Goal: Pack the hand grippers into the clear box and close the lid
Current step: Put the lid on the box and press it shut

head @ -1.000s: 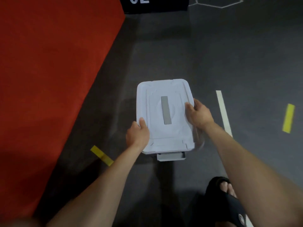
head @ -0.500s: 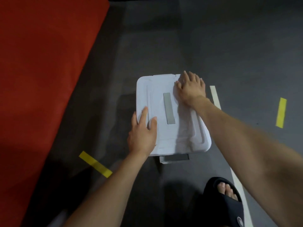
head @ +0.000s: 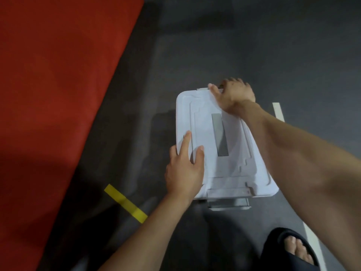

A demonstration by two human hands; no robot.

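Observation:
The clear box stands on the dark floor with its white lid (head: pixel 207 133) lying on top; a grey strip runs along the lid's middle. The near latch (head: pixel 228 204) hangs open below the lid's front edge. My left hand (head: pixel 185 169) lies flat on the lid's near left part, fingers spread. My right hand (head: pixel 232 96) is at the lid's far edge, with its fingers curled over the far latch there. The hand grippers are hidden under the lid.
A red mat (head: pixel 54 85) covers the floor to the left. A yellow tape strip (head: pixel 126 203) lies near the box's left front. A white floor line (head: pixel 278 112) runs on the right. My foot in a black slipper (head: pixel 293 249) is at the bottom right.
My right hand slid from the lid's right side up to its far edge and curled over it. My left hand went from gripping the left rim to resting flat on the lid.

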